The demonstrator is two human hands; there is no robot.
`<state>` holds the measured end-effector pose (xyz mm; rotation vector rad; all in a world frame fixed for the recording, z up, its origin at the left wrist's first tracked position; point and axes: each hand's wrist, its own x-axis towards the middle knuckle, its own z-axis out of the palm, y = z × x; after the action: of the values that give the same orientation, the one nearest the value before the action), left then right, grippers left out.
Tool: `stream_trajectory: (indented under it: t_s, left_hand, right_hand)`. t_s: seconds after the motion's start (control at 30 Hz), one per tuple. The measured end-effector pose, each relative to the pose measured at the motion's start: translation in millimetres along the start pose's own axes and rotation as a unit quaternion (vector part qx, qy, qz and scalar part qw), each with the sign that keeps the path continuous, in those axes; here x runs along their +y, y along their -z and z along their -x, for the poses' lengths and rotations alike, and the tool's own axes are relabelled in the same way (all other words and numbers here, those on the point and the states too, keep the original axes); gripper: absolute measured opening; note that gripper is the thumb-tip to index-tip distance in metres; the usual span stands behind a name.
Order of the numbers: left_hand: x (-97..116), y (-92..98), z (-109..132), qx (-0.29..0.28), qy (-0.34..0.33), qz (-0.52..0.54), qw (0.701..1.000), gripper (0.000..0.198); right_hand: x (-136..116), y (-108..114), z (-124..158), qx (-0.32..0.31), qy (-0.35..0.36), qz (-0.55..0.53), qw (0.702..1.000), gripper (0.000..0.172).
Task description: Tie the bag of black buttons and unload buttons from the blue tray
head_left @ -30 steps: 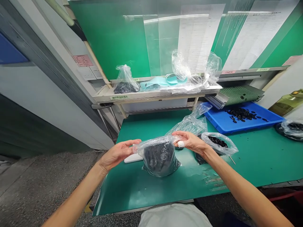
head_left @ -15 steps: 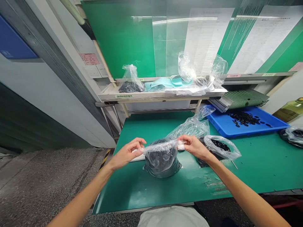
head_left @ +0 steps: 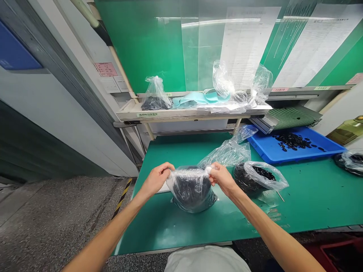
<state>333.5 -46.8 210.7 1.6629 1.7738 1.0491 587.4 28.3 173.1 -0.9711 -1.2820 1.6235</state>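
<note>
A clear plastic bag [head_left: 194, 192] full of dark parts stands on the green tabletop in front of me. My left hand [head_left: 159, 176] pinches the left end of its mouth, and my right hand [head_left: 219, 175] grips the right end. Between them the film is drawn fairly flat across the top. White tape or a finger cover shows on a right fingertip. Just right of my right hand, an open bag of small black parts [head_left: 255, 179] rests with its rim folded outward. Loose clear plastic film [head_left: 227, 153] lies behind both bags.
A blue tray [head_left: 297, 147] with scattered black parts sits at the back right, below a green ribbed conveyor [head_left: 295, 120]. Along the back runs a shelf [head_left: 181, 115] with knotted bags and light-blue sheets. A thin white stick [head_left: 280, 196] lies near the open bag.
Both hands stay at the bag's mouth. My right hand has shifted slightly left and its grip has changed. More of the open bag on the right now shows.
</note>
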Motion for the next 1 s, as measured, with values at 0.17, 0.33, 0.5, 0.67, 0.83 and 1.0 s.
stream_trajectory:
  t_s: [0.17,0.33,0.5,0.67,0.83,1.0]
  left_hand:
    - [10.5,9.4,7.7,0.026,-0.024,-0.158,0.987,0.034]
    - [13.2,28.0,15.0,-0.14,0.054,-0.039,0.988,0.044]
    - [11.0,22.9,25.2,-0.101,0.052,-0.122,0.986,0.035]
    - [13.4,8.4,33.4,-0.026,0.009,-0.304,0.952,0.022]
    - [10.1,-8.3,48.1,-0.143,0.141,-0.108,0.974,0.037]
    - [5.6,-25.1,71.6,-0.154,0.258,0.151,0.942,0.066]
  right_hand:
    - [-5.4,-3.2,4.2,-0.027,-0.038,-0.069,0.997,0.039]
    - [-4.4,-1.5,10.1,-0.026,-0.079,-0.189,0.979,0.026]
    - [3.2,-15.8,29.4,-0.02,-0.073,-0.252,0.965,0.043]
    - [15.2,-36.0,45.7,0.0,-0.056,-0.249,0.967,0.062]
    - [27.9,-47.9,51.3,0.038,-0.028,-0.213,0.976,0.064]
    - [37.4,-53.3,55.0,0.048,-0.025,-0.168,0.984,0.058]
